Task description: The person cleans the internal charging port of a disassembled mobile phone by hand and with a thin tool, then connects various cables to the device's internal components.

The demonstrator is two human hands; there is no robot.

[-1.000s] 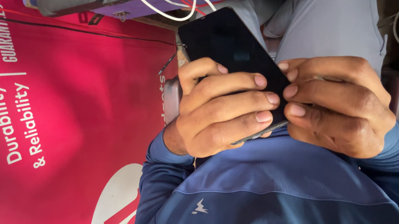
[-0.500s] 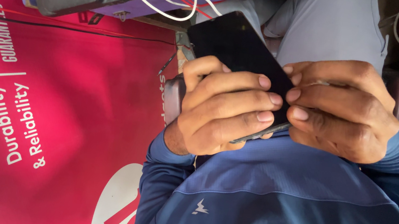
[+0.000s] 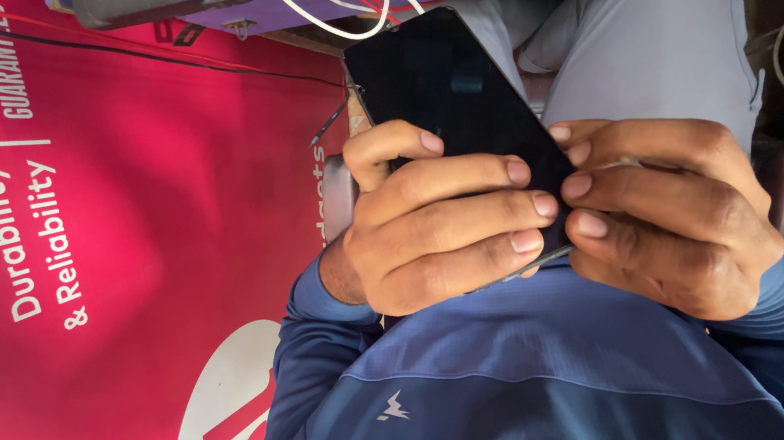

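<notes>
Black phone (image 3: 450,86) – long axis diagonal, upper-left, 2 hands' grip

The light is soft and even, like daylight. My left hand (image 3: 432,220) and my right hand (image 3: 671,211) look bright and sharp; I can see my nails clearly. The black phone (image 3: 449,91) under my fingers is shiny, with a dim blue-grey shine on its glass just above my left fingertips. It gets dark past my right knuckles, up in that corner. A small shadow sits below my left hand. Nothing looks blurry.
</notes>
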